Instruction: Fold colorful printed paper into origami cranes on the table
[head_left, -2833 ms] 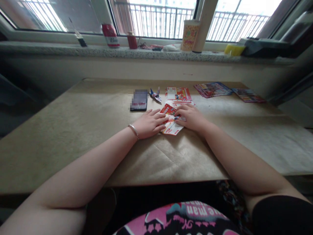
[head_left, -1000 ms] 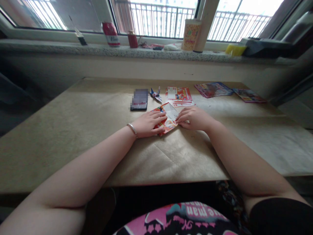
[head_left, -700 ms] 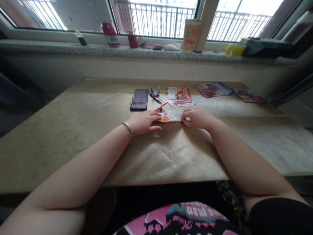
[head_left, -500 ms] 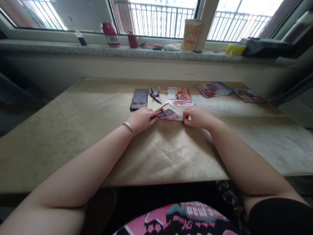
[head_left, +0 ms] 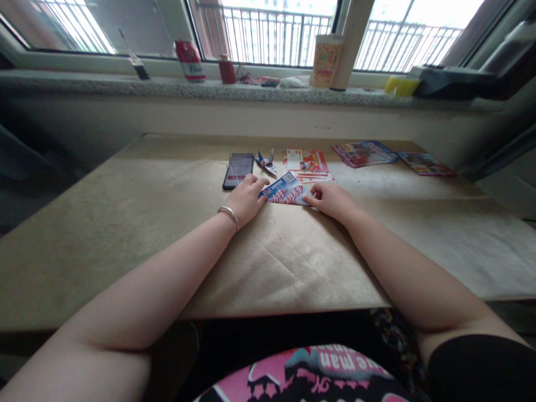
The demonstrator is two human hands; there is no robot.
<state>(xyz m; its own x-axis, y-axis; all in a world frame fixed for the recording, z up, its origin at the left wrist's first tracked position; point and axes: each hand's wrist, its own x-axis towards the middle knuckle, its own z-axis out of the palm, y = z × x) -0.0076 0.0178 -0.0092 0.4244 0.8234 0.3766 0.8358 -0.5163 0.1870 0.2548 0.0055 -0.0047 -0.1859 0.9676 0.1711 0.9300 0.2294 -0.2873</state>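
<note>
A triangular folded paper flyer (head_left: 288, 191), printed blue with red lettering and a QR code near its top corner, lies on the table in front of me. My left hand (head_left: 246, 198), a silver bangle on its wrist, holds the left corner between thumb and fingers. At the opposite corner, my right hand (head_left: 331, 201) pinches the paper with its fingers curled. Just beyond my left hand is a smartphone (head_left: 239, 171). A small folded paper figure (head_left: 266, 162) stands beside the phone.
Behind the flyer lie red and white printed sheets (head_left: 307, 162). Farther right are a fanned stack of flyers (head_left: 364, 153) and another flyer pile (head_left: 426, 163). A red can (head_left: 190, 61), a patterned paper cup (head_left: 325, 61) and a yellow object (head_left: 401, 85) stand on the windowsill.
The partly raised flap of the flyer now lies flat, and the blue printed side with the QR code faces up. Both hands have shifted slightly, the right one leftward.
</note>
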